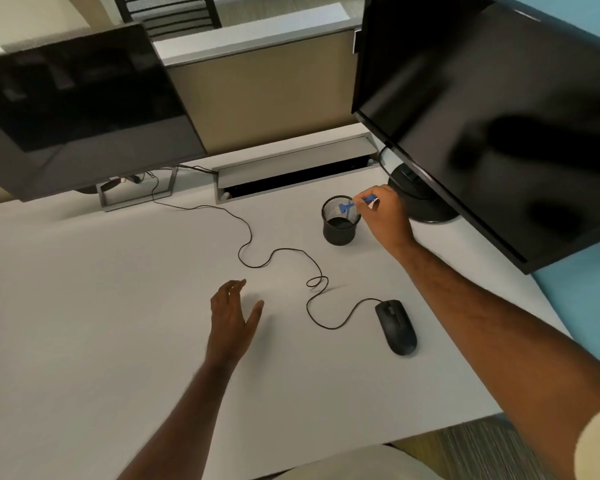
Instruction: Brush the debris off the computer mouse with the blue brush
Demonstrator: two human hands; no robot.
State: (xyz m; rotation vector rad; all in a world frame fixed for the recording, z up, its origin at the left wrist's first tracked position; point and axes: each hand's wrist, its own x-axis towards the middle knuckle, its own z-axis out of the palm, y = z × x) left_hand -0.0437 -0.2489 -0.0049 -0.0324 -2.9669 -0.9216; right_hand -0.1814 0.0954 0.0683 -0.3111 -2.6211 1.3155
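White desk (84, 323) fills most of what I see, with striped carpet at its near edge. Nearest to me, the left hand (234, 315) hovers just over the desk, fingers straight and slightly apart, holding nothing. Just right of it lies one black computer mouse (396, 326), well apart from both hands, its single cable (274, 252) looping back across the desk. Farther on stands one black mesh cup (340, 221). The right hand (385, 216) pinches the one blue brush (355, 203) by its handle, fingers curled round it, brush head over the cup's mouth. Behind, two dark monitors (482, 109) stand, one each side.
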